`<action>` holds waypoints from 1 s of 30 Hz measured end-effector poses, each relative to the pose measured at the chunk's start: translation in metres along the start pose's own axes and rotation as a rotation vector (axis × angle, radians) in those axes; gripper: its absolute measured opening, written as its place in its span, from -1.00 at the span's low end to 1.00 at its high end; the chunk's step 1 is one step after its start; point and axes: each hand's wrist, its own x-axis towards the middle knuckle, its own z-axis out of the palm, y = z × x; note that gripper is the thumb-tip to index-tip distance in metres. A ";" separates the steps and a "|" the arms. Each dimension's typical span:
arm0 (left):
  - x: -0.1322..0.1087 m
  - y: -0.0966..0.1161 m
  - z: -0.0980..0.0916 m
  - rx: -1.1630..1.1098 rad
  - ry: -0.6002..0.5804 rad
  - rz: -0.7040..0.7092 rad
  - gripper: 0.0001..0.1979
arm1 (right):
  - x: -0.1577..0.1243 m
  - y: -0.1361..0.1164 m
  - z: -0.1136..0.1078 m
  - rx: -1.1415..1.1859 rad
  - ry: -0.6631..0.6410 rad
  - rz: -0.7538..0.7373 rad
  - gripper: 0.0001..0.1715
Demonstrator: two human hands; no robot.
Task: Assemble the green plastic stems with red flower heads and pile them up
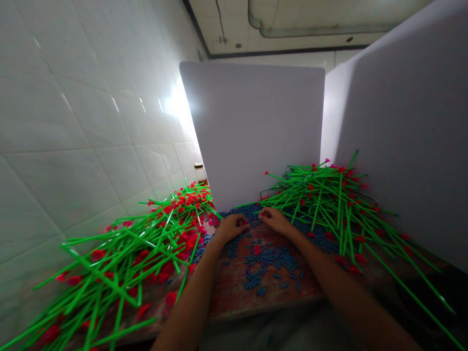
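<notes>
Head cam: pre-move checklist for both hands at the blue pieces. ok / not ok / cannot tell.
1. Left hand at the blue pieces, fingers curled: ok.
2. Right hand at the same pieces, fingers curled: ok.
3. Anything held in either hand: cannot tell, the fingers hide it.
4. Right stem pile clear of the blue pieces: not ok, green stems lie over their far edge.
5. Jar clear of both hands: ok, it stands beyond the left stem pile.
</notes>
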 end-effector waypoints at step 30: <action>-0.032 0.007 -0.041 0.567 0.654 -0.723 -0.59 | -0.019 -0.001 0.004 -0.296 -0.201 -0.088 -0.73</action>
